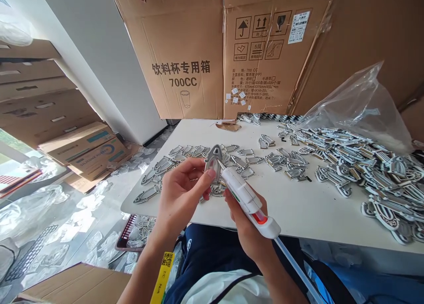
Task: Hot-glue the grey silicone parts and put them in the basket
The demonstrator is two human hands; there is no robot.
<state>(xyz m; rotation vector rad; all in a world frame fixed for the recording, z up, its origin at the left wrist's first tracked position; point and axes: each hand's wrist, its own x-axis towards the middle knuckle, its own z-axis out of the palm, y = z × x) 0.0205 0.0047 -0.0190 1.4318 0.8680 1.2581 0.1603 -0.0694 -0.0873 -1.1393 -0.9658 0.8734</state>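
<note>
My left hand (187, 184) pinches a small grey frame-like plastic part (215, 156) between thumb and fingers. The part is held upright, its pointed end up, above the table. My right hand (248, 224) is wrapped round a white glue dispensing syringe (243, 195) with a red band near its back end. From that end a clear tube (296, 264) runs down to the lower right. The syringe's thin tip points up and left at the part; whether they touch I cannot tell. Behind my hands, similar grey parts (160, 165) lie spread on the white table (192, 131).
A large heap of grey parts (361, 158) covers the table's right side, with a clear plastic bag (364, 105) behind it. Cardboard boxes (179, 34) wall off the back. A dark red basket (124, 233) of parts stands below left; plastic scraps (89, 202) litter the floor.
</note>
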